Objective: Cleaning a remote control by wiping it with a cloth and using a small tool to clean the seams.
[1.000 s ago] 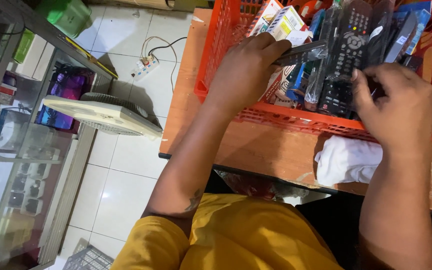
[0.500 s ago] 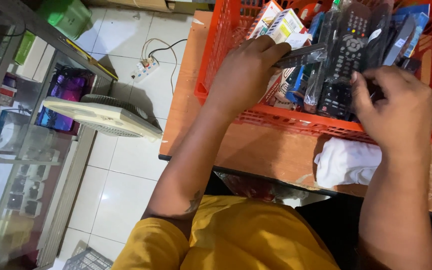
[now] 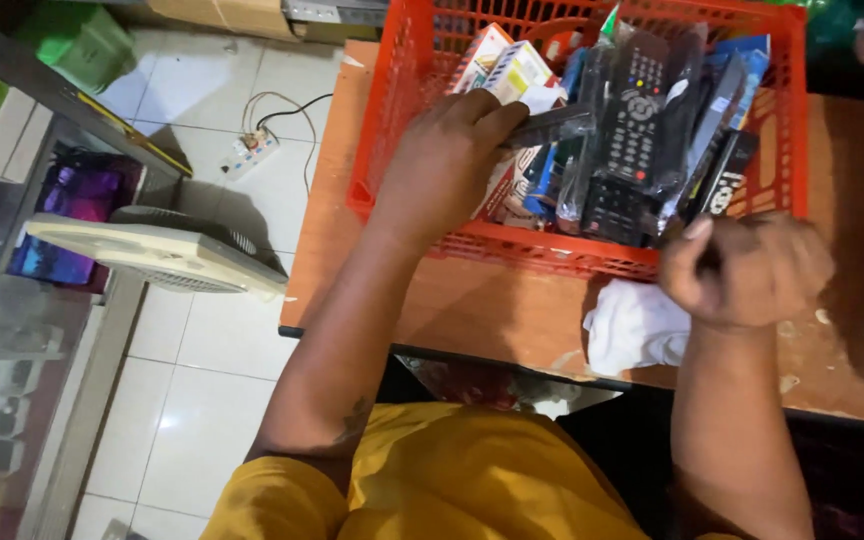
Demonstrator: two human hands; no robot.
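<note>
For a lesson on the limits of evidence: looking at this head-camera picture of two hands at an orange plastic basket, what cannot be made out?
Head view only:
- What the right hand grips: its closed fingers cover it.
- The dark flat object in the left hand: blurred, part covered by fingers.
- The orange plastic basket: its far side is cut off by the top edge.
- Lower items in the basket: hidden by black remote controls and boxes.

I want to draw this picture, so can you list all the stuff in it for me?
basket: one, red, on the table
remote controls: several, black, wrapped, standing in the basket
boxes: a few, white and yellow, in the basket
table: one, brown wood
cloth: one, white, table's near edge
fan: one, cream, left
power strip: one, white, on the floor
left hand: holds a dark wrapped remote
right hand: closed, by the basket
</note>
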